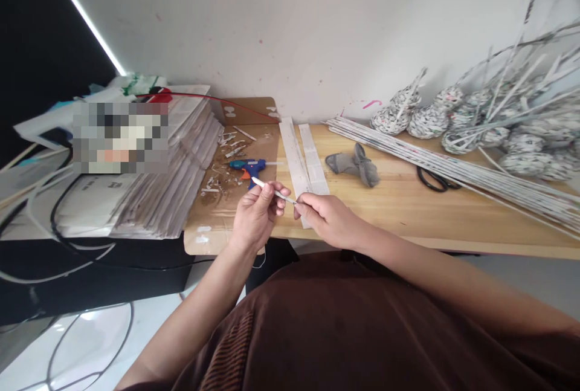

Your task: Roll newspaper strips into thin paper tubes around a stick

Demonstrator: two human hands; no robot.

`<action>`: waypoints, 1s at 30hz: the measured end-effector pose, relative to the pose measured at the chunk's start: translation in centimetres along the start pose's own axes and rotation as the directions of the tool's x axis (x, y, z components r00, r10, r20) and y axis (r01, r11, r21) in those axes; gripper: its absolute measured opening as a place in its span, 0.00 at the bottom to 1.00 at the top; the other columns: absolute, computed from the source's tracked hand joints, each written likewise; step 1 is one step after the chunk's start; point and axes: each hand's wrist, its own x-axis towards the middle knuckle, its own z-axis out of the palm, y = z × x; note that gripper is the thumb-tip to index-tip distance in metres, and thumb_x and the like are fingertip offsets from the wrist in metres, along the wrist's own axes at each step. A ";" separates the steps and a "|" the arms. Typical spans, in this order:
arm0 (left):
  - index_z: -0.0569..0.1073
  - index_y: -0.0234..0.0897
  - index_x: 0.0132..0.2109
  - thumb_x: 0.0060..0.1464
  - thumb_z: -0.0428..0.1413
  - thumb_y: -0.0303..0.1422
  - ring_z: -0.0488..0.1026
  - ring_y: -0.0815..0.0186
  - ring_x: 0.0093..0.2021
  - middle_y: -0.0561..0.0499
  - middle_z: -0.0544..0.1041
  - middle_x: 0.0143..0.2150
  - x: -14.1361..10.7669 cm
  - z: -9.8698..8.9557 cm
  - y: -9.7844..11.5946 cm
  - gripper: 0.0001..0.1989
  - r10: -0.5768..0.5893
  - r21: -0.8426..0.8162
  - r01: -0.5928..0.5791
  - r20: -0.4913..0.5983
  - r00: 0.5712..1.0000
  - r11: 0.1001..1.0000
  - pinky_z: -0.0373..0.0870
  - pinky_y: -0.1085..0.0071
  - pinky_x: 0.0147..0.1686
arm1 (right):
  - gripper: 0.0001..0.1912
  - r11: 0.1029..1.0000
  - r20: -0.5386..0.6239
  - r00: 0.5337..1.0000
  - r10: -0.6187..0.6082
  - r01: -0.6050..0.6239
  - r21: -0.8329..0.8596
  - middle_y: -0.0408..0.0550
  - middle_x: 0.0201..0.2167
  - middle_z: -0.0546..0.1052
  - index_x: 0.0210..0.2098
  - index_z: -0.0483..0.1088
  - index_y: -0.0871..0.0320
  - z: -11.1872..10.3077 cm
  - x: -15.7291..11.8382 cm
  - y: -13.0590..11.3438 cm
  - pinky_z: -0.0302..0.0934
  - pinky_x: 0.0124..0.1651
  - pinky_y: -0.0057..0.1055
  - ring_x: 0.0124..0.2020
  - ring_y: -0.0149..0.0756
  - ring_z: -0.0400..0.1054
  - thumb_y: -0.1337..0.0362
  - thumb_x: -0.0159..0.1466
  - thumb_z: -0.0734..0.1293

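A short white rolled paper stick (281, 196) is held level over the table's front part. My left hand (259, 213) pinches it between thumb and fingers, its pale tip poking out at the upper left. At the stick's other end, my right hand (328, 216) closes its fingertips around it; what lies inside those fingers is hidden. Just behind my left hand rests a blue glue gun (251, 167) with an orange trigger, on a brown cardboard sheet (267, 143). Two white paper strips (313, 152) lie beyond my right hand.
Stacked paper (181, 161) rises at the left, with black cables (54, 216) hanging in front. A grey cloth bundle (356, 164), black-handled scissors (432, 180) and a bunch of long paper sticks (435, 158) occupy the table's right side. Several woven paper shapes (428, 119) stand behind.
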 end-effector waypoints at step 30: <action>0.77 0.32 0.39 0.44 0.66 0.30 0.73 0.75 0.27 0.48 0.79 0.33 0.1 -0.3 -0.9 0.13 -0.073 0.130 0.070 0.016 0.997 0.989 0.70 0.79 0.28 | 0.21 0.981 0.153 0.971 0.183 -0.191 0.039 0.37 0.18 0.63 0.37 0.68 0.60 -1.5 -1.4 0.3 0.54 0.22 0.23 0.17 0.24 0.59 0.48 0.68 0.57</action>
